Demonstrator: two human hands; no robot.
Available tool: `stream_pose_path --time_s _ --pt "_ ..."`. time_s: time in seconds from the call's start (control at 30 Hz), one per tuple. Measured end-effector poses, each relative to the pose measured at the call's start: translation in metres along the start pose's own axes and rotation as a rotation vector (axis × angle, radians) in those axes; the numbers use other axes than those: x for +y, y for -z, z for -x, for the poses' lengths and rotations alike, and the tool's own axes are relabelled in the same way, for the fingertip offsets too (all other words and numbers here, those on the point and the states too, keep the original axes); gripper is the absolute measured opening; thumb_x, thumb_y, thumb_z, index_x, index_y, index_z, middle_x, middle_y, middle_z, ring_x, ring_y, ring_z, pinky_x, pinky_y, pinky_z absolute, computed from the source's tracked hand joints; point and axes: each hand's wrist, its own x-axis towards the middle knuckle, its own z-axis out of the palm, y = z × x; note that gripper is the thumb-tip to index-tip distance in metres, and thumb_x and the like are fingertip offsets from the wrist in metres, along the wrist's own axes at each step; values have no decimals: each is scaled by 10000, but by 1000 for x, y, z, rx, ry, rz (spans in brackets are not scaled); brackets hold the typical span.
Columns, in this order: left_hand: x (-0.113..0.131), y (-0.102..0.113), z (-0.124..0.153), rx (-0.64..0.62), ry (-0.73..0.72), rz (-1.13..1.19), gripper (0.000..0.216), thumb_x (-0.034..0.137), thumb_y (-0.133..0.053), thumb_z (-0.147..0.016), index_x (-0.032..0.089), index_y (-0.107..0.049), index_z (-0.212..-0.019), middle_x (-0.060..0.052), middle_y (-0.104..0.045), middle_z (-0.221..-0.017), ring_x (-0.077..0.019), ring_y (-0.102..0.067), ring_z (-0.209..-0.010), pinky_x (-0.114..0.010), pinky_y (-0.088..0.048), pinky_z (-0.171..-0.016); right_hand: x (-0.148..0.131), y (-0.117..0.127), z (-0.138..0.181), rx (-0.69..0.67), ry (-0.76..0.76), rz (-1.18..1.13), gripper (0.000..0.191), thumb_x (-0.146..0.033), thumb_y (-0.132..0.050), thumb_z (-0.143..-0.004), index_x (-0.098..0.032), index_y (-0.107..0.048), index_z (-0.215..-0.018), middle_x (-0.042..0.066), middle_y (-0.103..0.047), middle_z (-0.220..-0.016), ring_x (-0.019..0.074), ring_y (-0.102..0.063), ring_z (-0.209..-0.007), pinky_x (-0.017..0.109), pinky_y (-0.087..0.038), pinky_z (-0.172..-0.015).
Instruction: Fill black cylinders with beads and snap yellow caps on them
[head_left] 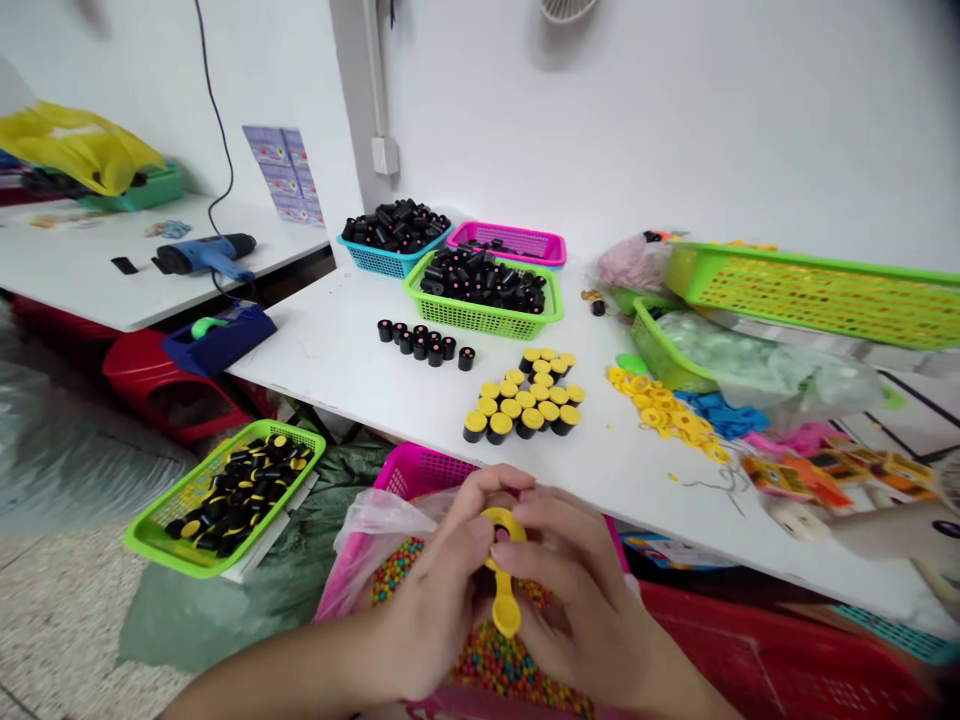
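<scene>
Both of my hands meet over a pink basket [409,465] lined with clear plastic and filled with small multicoloured balls [491,665]. Between my fingers is a yellow cap [506,612] with a ring at the top and a round flap hanging toward me. My left hand [431,600] grips the ring from the left, thumb and fingers curled round it. From the right, my right hand [589,590] closes on the same ring with its fingertips. Something dark shows inside the ring, but my fingers hide whatever is beneath. Beyond the basket stand yellow-capped black cylinders [529,420] in a group.
Black cylinders fill a green basket [480,322] and a blue basket [382,262]. Uncapped ones stand on the white table [330,345]. Loose yellow caps [667,410] lie right. Capped cylinders fill a low green basket [142,535]. A heat gun [202,255] rests on the left table.
</scene>
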Motion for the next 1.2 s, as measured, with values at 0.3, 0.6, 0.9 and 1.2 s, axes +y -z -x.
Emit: stream_pose_path --time_s 0.3,0.6,0.9,1.2 --pt "-6 -22 -8 4 113 585 285 367 -555 -890 209 -552 -1127 -2 -569 -730 -97 -522 -652 -145 -362 -537 -9 -10 12 168 -76 7 349 -104 -476 -826 -114 -548 -1167 144 -592 -1086 261 -587 -1063 414 -558 -885" --pt "1 2 -7 -143 -126 -192 363 494 -392 -982 315 -316 -1288 -32 -524 -1059 -143 -540 -927 -295 -436 -839 -3 7 16 23 -418 -465 358 -269 -699 -839 -277 -608 -1186 92 -542 -1213 253 -548 -1186 416 -527 -975" --pt "25 15 -13 -143 -539 -1371 437 169 -490 -828 231 -358 -1240 -75 -507 -994 -254 -453 -964 -407 -388 -825 -15 -13 9 127 -773 -1053 407 -415 -615 -897 -343 -562 -1295 21 -647 -841 131 -640 -719 222 -556 -657" --pt "25 9 -19 -189 -438 -1550 216 157 -464 -850 235 -583 -1014 -45 -619 -888 -232 -508 -875 -391 -435 -792 3 -25 20 85 -1030 -1496 241 -345 -691 -845 -220 -691 -1051 15 -604 -836 70 -538 -645 158 -439 -530"
